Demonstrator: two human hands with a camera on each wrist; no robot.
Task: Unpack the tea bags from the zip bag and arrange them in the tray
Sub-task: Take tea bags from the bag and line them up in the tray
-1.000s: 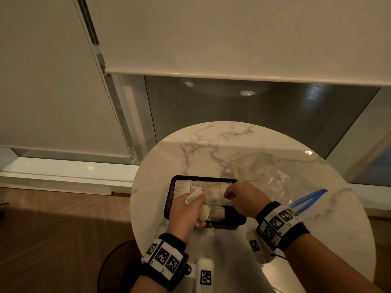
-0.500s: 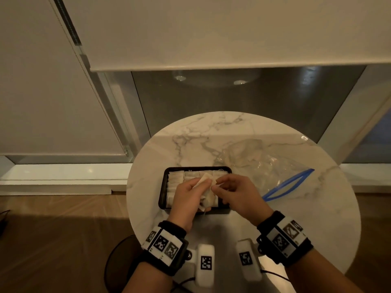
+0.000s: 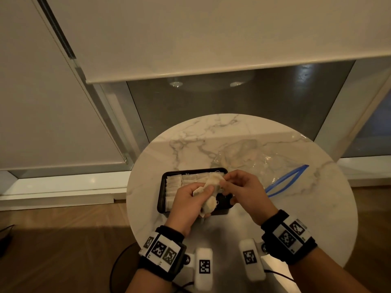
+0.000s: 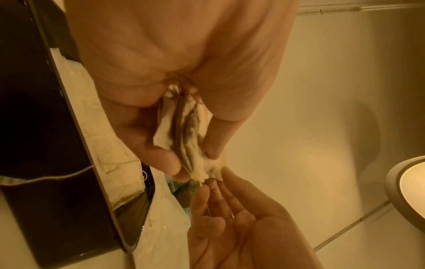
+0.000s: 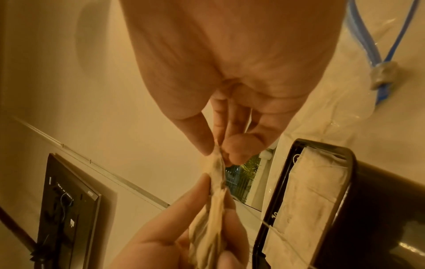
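A black tray point(image 3: 161, 187) sits on the round marble table point(image 3: 317, 208), with several white tea bags point(image 3: 173, 182) lined up along its left and far sides. Above the tray my left hand point(image 3: 190, 199) grips a small bunch of tea bags point(image 4: 186, 138) between thumb and fingers. My right hand point(image 3: 239, 187) pinches the top corner of one tea bag point(image 5: 217, 158) in that bunch. The clear zip bag point(image 3: 254, 159) with a blue zip strip point(image 3: 285, 180) lies flat, to the right of the tray and beyond it.
A window with lowered roller blinds stands behind the table. Wooden floor lies to the left and below. In the right wrist view a dark wall panel point(image 5: 66, 209) hangs on the wall. The table's far and right parts hold only the zip bag.
My right hand came over from the tray's right side to meet the left hand and took hold of the bunch's top corner. The left hand rose slightly with the bags.
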